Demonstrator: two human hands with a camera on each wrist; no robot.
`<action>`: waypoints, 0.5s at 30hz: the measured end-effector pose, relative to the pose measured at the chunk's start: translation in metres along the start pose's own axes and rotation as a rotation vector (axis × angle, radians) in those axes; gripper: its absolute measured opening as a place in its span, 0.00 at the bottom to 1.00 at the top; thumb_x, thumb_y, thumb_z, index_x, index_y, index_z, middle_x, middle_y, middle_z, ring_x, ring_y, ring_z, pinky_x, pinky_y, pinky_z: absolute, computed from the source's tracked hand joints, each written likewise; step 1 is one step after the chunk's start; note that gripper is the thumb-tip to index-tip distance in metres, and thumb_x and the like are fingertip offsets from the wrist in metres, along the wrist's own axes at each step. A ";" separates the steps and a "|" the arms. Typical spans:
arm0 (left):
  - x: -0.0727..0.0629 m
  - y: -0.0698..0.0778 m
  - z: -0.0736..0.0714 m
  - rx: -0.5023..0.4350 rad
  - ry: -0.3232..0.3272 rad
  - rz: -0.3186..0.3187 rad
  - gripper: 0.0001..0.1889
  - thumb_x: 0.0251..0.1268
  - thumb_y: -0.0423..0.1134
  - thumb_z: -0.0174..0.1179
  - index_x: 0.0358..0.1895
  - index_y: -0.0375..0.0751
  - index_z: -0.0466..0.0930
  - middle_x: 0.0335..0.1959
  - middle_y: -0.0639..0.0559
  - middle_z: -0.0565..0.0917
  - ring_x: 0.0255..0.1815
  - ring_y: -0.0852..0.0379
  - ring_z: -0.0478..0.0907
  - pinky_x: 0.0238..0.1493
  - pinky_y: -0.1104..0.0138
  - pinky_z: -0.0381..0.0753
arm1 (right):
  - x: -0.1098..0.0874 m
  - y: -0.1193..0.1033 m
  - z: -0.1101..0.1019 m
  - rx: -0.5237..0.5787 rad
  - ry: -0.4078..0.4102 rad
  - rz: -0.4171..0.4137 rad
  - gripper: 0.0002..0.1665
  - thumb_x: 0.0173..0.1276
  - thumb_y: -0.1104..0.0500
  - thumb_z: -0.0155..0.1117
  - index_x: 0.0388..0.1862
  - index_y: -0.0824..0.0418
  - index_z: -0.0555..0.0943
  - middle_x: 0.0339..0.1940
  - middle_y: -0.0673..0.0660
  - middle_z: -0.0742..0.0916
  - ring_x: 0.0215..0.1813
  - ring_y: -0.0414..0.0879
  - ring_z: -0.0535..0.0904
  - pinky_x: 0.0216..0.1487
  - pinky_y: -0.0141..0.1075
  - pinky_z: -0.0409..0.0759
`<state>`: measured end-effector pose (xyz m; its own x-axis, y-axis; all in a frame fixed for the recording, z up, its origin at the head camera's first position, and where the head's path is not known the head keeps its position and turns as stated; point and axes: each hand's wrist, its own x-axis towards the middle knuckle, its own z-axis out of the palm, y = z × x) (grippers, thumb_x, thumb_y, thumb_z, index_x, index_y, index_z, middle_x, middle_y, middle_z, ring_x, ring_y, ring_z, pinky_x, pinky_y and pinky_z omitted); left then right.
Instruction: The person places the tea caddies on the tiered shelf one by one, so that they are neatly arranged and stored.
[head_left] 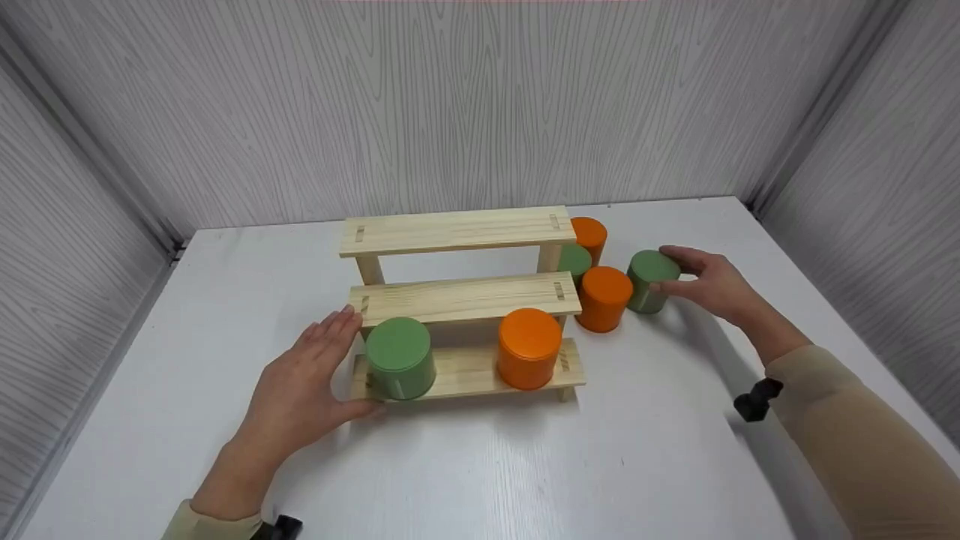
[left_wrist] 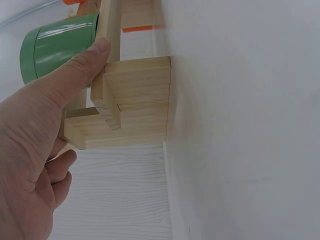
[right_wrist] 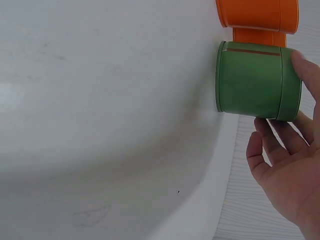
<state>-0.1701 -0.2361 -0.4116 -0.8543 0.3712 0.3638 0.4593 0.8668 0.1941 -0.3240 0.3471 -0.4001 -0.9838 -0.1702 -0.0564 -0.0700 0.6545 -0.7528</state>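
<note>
1. Left hand (head_left: 304, 382): grasping the left end of the rack (head_left: 454, 231). The thumb bears on the front edge of the bottom shelf (head_left: 469, 371); the fingers meet the end of the middle shelf (head_left: 457, 300). This hold presumably prevents shifting.
2. Shelf green (head_left: 400, 356) and shelf orange (head_left: 529, 349): upright on the rack's bottom shelf, toward its left and right ends respectively. The gap between them appears deliberate.
3. Near orange (head_left: 604, 300): upright on the table (head_left: 480, 480), just right of the rack.
4. Right hand (head_left: 709, 285): grasping held green (head_left: 643, 276), farther right of the rack than near orange. Thumb and fingers oppose across the upper end, likely for finger clearance above the table. Held green is upright; base contact cannot be confirmed.
5. Rear green (head_left: 575, 259): right of the rack, partly hidden by it.
6. Rear orange (head_left: 589, 234): beside the rack's right end, beyond rear green. Grouping on this side probably suits the right hand's reach.
</note>
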 end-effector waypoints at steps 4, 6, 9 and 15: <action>0.001 0.000 0.000 0.003 -0.004 0.002 0.66 0.40 0.57 0.88 0.82 0.33 0.61 0.82 0.41 0.66 0.82 0.43 0.63 0.85 0.54 0.60 | -0.001 -0.002 0.000 -0.021 0.007 -0.003 0.52 0.68 0.40 0.77 0.83 0.58 0.68 0.77 0.62 0.76 0.76 0.60 0.70 0.75 0.57 0.75; 0.001 -0.001 0.001 0.004 0.002 0.006 0.66 0.40 0.57 0.88 0.82 0.33 0.62 0.82 0.41 0.66 0.82 0.43 0.64 0.85 0.53 0.61 | -0.002 -0.002 -0.001 -0.030 0.011 -0.004 0.52 0.68 0.39 0.77 0.83 0.58 0.68 0.77 0.62 0.76 0.76 0.60 0.70 0.75 0.58 0.75; 0.001 -0.001 0.001 0.001 0.009 0.010 0.66 0.39 0.56 0.89 0.82 0.33 0.62 0.82 0.41 0.67 0.82 0.43 0.64 0.84 0.52 0.62 | -0.003 -0.002 -0.001 -0.043 0.014 -0.001 0.53 0.67 0.38 0.77 0.83 0.59 0.68 0.77 0.62 0.76 0.76 0.60 0.70 0.75 0.59 0.75; 0.000 0.000 -0.001 -0.006 -0.003 0.000 0.66 0.40 0.56 0.88 0.82 0.34 0.62 0.82 0.41 0.66 0.82 0.43 0.63 0.84 0.51 0.61 | -0.008 -0.002 -0.004 -0.058 0.000 0.002 0.54 0.66 0.35 0.77 0.83 0.58 0.68 0.77 0.62 0.76 0.76 0.60 0.70 0.75 0.60 0.75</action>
<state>-0.1699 -0.2360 -0.4110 -0.8553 0.3720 0.3607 0.4604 0.8649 0.1998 -0.3166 0.3497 -0.3957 -0.9839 -0.1689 -0.0585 -0.0772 0.6965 -0.7134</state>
